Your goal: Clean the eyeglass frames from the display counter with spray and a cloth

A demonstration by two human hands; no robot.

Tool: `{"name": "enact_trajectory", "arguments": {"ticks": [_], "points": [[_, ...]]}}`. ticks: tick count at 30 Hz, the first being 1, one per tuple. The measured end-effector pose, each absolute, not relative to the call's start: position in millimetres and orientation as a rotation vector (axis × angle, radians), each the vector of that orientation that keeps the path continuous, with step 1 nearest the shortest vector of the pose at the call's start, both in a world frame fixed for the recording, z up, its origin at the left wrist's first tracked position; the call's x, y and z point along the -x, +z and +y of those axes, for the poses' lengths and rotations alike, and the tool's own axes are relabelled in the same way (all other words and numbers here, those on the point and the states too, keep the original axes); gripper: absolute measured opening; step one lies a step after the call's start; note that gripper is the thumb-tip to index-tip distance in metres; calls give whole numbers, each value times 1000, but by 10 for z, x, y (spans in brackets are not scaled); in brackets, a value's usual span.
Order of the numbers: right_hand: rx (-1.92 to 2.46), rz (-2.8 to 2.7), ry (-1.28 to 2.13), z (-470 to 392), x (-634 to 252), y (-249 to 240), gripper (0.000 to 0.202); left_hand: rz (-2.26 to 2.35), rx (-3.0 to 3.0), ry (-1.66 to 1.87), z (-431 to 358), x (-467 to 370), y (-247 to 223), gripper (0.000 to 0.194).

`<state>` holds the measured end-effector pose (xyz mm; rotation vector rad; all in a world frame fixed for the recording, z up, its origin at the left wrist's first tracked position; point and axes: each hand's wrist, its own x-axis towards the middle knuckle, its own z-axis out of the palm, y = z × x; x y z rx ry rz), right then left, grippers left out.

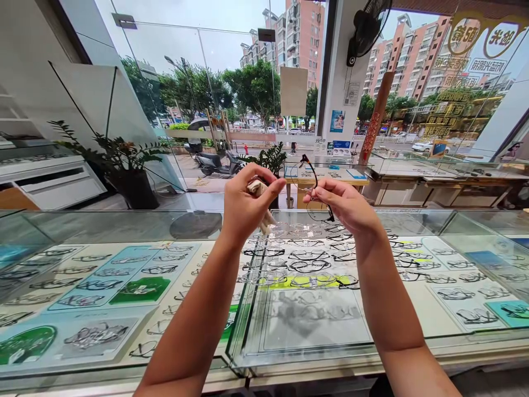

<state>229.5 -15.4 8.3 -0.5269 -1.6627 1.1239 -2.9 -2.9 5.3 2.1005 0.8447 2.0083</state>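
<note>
My right hand (345, 204) pinches a pair of thin-rimmed eyeglasses (314, 170) near the bridge, holding them up above the glass counter with one dark temple arm pointing upward. Beside it on the left, my left hand (250, 201) is closed around a crumpled off-white cloth (264, 221), part of which hangs below the fingers. A small gap separates the left fingertips from the glasses. Below both hands, rows of eyeglasses (309, 256) lie in the display case.
The glass display counter (306, 350) spans the front, with more frames on both sides. A potted plant (134, 187) stands beyond it at left. Farther back are a low display table (326, 175), large windows and a parked scooter (217, 164) outside. A black fan (366, 30) hangs on the pillar.
</note>
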Motion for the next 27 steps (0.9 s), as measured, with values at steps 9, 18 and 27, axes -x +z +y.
{"name": "enact_trajectory", "arguments": {"ticks": [9, 18, 27], "points": [[516, -1779, 1114, -234, -2302, 110, 23, 667, -2567, 1881, -25, 70, 63, 79], [542, -1801, 1118, -288, -2294, 136, 22, 665, -2626, 1889, -38, 91, 56, 75], [501, -1403, 705, -198, -2305, 124, 14, 755, -2427, 2090, -35, 111, 69, 79]]}}
